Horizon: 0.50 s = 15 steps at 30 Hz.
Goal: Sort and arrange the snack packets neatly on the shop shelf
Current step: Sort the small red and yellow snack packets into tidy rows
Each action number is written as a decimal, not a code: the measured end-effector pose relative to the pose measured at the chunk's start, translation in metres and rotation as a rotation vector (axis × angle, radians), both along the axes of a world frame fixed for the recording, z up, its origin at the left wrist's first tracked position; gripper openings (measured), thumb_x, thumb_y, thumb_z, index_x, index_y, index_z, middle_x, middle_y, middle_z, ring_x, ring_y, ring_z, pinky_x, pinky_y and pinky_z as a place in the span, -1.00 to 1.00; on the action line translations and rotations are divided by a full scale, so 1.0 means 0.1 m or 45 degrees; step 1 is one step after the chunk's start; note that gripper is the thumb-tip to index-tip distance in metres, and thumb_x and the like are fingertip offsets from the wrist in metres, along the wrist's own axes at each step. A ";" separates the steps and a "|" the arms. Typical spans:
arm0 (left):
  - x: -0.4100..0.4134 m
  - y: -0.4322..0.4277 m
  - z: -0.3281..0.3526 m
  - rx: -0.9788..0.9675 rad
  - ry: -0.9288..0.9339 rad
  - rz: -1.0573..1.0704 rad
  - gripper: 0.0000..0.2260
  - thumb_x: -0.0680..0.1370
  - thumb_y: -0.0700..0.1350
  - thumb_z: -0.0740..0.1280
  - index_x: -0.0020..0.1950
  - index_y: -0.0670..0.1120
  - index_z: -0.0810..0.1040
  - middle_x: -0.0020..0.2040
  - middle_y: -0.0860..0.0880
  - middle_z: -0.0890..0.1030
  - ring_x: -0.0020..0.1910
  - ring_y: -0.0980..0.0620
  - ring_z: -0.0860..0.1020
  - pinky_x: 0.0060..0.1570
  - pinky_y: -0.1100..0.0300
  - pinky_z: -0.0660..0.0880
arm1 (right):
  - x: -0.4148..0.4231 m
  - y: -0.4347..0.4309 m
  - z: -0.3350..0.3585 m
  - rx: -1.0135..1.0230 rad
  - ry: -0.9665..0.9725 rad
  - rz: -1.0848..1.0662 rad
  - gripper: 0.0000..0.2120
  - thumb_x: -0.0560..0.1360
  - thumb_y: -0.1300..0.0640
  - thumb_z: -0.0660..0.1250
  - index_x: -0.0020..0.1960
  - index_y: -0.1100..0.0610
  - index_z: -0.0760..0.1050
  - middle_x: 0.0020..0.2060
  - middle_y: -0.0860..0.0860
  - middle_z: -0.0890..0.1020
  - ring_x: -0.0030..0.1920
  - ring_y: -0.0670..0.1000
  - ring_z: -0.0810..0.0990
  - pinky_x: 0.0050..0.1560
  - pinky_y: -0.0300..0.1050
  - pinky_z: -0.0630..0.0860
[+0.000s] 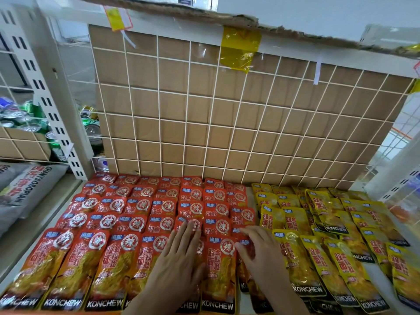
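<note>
Red snack packets (127, 214) lie in overlapping rows across the left and middle of the white shelf (253, 196). Yellow snack packets (322, 226) fill the right side, less evenly. My left hand (179, 258) lies flat with straight fingers on a red packet in the front row. My right hand (259, 251) rests with loosely bent fingers on the rightmost red packets, beside the first yellow packet (295, 262). Between both hands sits one red front-row packet (220, 269).
A white wire grid with brown cardboard (227, 114) behind it backs the shelf. Drink cans (34, 119) sit behind the slotted upright (52, 110) at left. Grey bags (25, 192) lie on the neighbouring shelf at the left.
</note>
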<state>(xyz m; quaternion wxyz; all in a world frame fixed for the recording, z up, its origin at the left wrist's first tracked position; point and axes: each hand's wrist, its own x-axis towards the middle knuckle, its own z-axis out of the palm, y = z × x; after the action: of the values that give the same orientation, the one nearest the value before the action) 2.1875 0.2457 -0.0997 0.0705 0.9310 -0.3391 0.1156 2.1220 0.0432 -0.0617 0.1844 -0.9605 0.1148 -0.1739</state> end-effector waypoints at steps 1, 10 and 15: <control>0.00 0.00 -0.01 -0.008 -0.006 0.006 -0.40 0.61 0.20 -0.12 0.47 -0.20 0.20 0.42 -0.16 0.35 0.47 -0.06 0.04 0.39 0.07 -0.01 | 0.01 0.01 0.02 -0.052 0.026 0.033 -0.47 0.51 -0.30 -0.02 0.09 0.00 0.58 0.01 -0.14 0.60 0.06 -0.07 0.57 0.05 -0.11 0.47; -0.03 0.00 -0.01 -0.054 -0.036 0.053 -0.44 0.61 0.14 -0.17 0.43 -0.16 0.26 0.39 -0.14 0.39 0.46 -0.03 0.06 0.34 -0.03 0.08 | 0.09 0.10 0.10 0.018 0.125 0.212 -0.24 0.32 -0.38 -0.16 0.29 -0.04 0.45 0.23 -0.17 0.42 0.30 -0.18 0.23 0.25 -0.28 0.08; -0.04 -0.02 0.04 -0.057 -0.064 0.051 -0.43 0.54 0.17 0.04 0.43 -0.16 0.27 0.39 -0.12 0.38 0.50 0.02 -0.03 0.37 -0.01 0.02 | 0.18 0.12 0.07 0.086 0.106 0.195 -0.55 0.46 -0.26 0.03 0.09 -0.02 0.51 0.05 -0.19 0.44 0.15 -0.21 0.32 0.25 -0.25 0.28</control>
<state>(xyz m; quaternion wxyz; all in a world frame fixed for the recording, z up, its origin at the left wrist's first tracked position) 2.1836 0.2433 -0.0952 0.0803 0.9326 -0.3193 0.1479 2.1398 0.0554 -0.0545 0.2243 -0.9662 0.0542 -0.1152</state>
